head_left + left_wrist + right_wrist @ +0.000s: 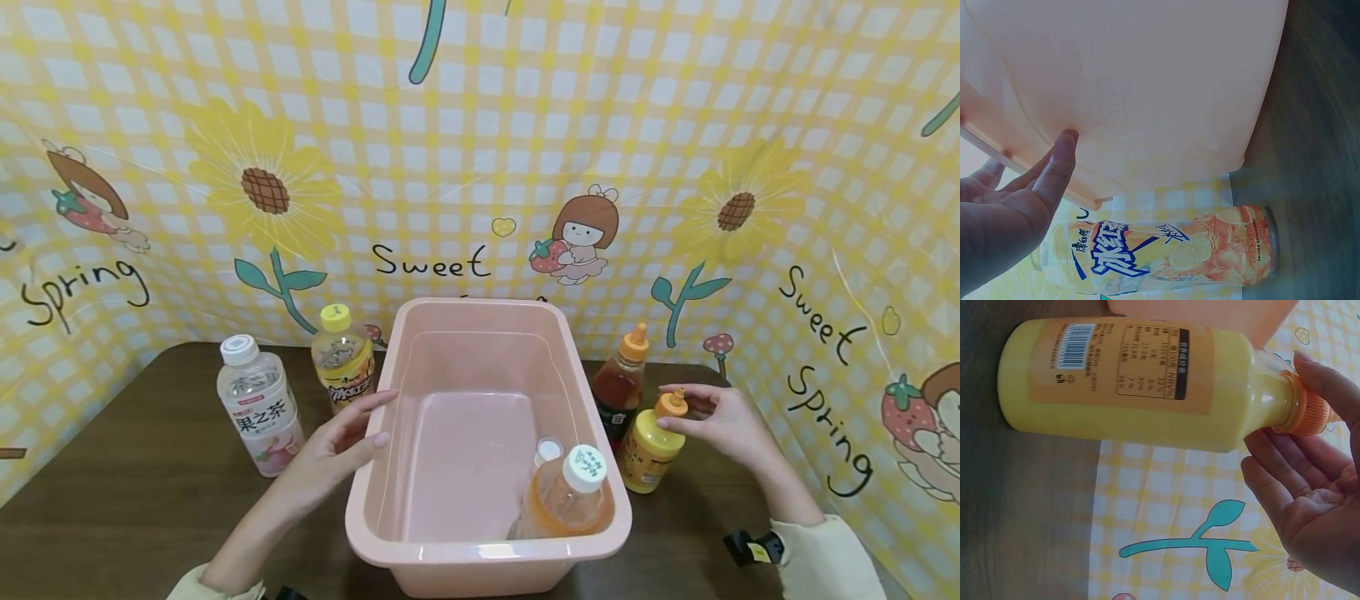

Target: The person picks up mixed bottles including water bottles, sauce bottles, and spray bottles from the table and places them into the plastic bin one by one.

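Observation:
A pink plastic tub [487, 552] stands in the middle of the table. At its left rim, my left hand [330, 454] grips the edge, one finger against the outer wall in the left wrist view. Right of the tub is a yellow squeeze bottle [647, 454] with an orange nozzle cap, upright on the table. My right hand [723, 421] holds it near the cap, thumb on one side and fingers on the other; the right wrist view shows its label [1122, 365]. Inside the tub's near right corner stands a white-capped bottle [566, 504] of orange tint, beside another white cap [549, 450].
Left of the tub stand a white-capped peach tea bottle [262, 408] and a yellow-capped iced tea bottle [343, 362]. A dark brown squeeze bottle [619, 383] stands behind the yellow one. Yellow checked cloth [480, 167] hangs around the dark wooden table [112, 492].

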Tool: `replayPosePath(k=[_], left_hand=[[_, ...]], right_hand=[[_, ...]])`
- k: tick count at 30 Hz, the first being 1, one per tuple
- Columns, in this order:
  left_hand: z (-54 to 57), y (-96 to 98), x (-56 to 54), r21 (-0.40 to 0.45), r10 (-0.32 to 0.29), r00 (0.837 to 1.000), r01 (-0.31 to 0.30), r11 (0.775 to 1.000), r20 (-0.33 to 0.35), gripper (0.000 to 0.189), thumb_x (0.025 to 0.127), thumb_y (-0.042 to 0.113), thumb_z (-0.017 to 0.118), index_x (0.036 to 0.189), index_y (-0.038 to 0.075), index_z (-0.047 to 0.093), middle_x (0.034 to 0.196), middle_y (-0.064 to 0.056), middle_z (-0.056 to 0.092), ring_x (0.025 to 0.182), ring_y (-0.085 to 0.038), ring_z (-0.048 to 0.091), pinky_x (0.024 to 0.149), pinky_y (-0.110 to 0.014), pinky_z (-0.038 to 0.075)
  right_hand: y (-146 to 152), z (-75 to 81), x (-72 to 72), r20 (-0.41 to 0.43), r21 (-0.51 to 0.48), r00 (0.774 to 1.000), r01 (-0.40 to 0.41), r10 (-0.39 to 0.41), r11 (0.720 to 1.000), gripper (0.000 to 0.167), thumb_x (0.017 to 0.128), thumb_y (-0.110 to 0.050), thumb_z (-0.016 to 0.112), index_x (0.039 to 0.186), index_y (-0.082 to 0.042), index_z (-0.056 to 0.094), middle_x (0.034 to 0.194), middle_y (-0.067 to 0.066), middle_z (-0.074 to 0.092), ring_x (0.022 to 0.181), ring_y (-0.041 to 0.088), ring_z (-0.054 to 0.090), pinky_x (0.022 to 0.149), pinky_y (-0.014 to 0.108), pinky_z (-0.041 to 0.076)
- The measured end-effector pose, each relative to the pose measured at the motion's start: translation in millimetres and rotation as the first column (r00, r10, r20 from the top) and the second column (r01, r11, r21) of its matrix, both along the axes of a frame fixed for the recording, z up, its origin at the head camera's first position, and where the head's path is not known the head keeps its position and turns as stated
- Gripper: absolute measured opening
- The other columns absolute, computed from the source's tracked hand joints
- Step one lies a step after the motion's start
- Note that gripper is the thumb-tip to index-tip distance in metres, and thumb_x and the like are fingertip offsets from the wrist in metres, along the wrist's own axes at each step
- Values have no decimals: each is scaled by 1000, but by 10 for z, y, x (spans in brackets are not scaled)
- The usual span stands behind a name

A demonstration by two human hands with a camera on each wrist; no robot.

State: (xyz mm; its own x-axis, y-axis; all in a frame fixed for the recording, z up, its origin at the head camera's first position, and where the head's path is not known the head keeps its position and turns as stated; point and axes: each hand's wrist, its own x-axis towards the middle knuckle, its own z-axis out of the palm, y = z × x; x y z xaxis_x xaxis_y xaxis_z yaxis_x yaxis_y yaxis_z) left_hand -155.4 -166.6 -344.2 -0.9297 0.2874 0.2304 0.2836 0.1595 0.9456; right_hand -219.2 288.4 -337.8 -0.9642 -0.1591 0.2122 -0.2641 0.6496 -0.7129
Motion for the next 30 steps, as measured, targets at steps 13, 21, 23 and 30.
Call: replayPosePath(k=[13,21,23,30], left_hand=[[-1,-14,-4,-5,-10,1000,10,1000,9,44,92,10,50,134,6,38,123,-31,46,103,-15,56,79,-28,49],[-3,-14,-7,-6,-11,1000,11,1000,8,44,92,10,50,134,6,38,123,-31,46,102,-12,56,79,-28,49],[-2,-14,-3,-3,-10,1000,10,1000,4,44,92,10,51,134,6,39,123,-30,46,103,-14,56,79,-28,49],[5,-13,-9,-7,-1,1000,1,1000,15,45,92,10,51,134,6,39,124,-29,47,104,-17,55,80,-28,49]], right_hand=[[0,-73,-19,2,-50,1000,-28,28,998,43,75,-10,74,107,13,59,101,26,63,80,-5,59,66,18,51],[-5,-89,-20,19,-75,1000,1,0,997,43,75,-11,74,108,13,59,101,25,63,79,-4,59,66,18,51],[-15,-82,-17,19,-77,1000,8,-6,997,43,75,-11,74,108,13,59,100,25,64,78,-4,59,66,18,51],[-14,-74,-10,3,-64,999,43,-43,997,44,74,-12,76,106,13,60,97,25,65,75,-3,60,63,18,51]])
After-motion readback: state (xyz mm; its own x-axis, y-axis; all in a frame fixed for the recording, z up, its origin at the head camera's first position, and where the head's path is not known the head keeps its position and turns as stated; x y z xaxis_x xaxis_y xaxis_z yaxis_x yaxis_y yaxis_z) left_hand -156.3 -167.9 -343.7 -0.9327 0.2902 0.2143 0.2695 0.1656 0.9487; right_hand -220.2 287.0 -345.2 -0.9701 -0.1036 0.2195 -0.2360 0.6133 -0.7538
